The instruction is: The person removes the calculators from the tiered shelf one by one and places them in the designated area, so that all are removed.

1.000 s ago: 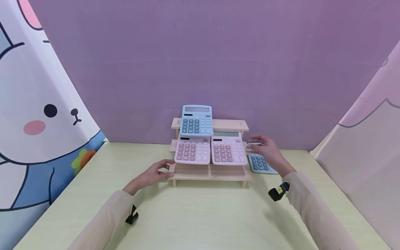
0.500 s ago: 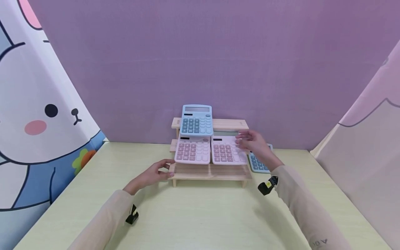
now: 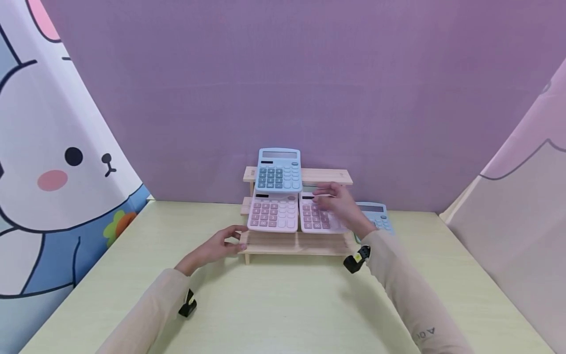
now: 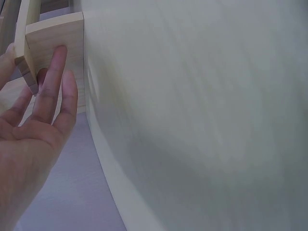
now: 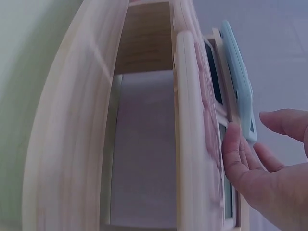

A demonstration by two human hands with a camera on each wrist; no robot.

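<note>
A three-tier wooden rack (image 3: 294,245) stands on the table. On its top tier leans a light blue calculator (image 3: 278,183). Two pink calculators stand side by side below it, the left one (image 3: 272,215) in full view apart from its top, the right one (image 3: 311,216) partly behind my right hand (image 3: 342,204). That hand hovers in front of it with nothing in its fingers, close to the blue calculator's lower right corner. My left hand (image 3: 216,246) holds the left end of the lowest shelf (image 4: 53,31), thumb on one side, fingers on the other.
A second blue calculator (image 3: 376,210) lies on the table (image 3: 274,300) right of the rack, partly covered by the right forearm. A purple backdrop (image 3: 283,88) rises behind, with printed curtains on both sides.
My right hand has moved left from beside the rack, across the right pink calculator towards the upper blue one. The left hand has stayed at the shelf's end.
</note>
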